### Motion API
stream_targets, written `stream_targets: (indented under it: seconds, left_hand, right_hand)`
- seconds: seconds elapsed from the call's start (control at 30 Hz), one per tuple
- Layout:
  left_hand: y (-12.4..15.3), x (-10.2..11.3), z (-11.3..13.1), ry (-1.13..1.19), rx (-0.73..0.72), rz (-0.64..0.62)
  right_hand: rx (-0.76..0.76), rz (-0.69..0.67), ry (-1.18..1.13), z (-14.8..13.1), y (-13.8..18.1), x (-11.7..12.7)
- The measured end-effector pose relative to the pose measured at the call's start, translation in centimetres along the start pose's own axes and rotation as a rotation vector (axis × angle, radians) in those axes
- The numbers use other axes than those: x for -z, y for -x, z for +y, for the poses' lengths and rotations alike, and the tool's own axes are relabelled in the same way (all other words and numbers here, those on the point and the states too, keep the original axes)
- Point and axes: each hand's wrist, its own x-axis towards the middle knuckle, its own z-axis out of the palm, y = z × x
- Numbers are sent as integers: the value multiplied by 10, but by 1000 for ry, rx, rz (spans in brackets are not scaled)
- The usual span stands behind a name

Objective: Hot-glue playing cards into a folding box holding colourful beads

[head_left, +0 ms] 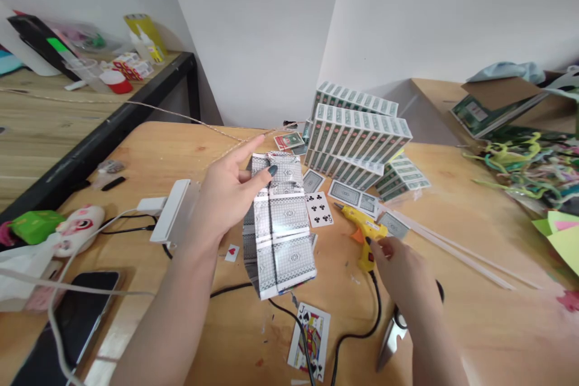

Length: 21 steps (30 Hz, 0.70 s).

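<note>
Head view: left hand pinches the top of card sheet, thumb in front, other fingers spread. The sheet tilts over table. Right hand fingertips touch glue gun handle, grip can't tell. Black cord runs btwn jack card & scissors. Card-box stack behind, clubs card beside sheet.

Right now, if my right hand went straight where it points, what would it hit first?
The yellow glue gun: the right hand points at its handle, fingertips apparently touching, depth unclear.
</note>
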Motion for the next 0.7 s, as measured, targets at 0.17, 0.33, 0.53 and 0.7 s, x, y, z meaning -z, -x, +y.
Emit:
stream_targets:
  seconds: [0.17,0.33,0.53,0.7]
  left_hand:
    - [1,-3,2,6,-2,-34]
    - [1,-4,4,12,0,-71]
    - [2,-4,8,48,-12,-81]
    - [5,-5,14,13,-10,-66]
  right_hand:
    - [234,-86,-317,-52,-3,30]
    - [709,-216,-361,-102,-12,38]
    - [886,-274,-179,-127,-26,41]
    - [932,-336,-101,-138,-31,48]
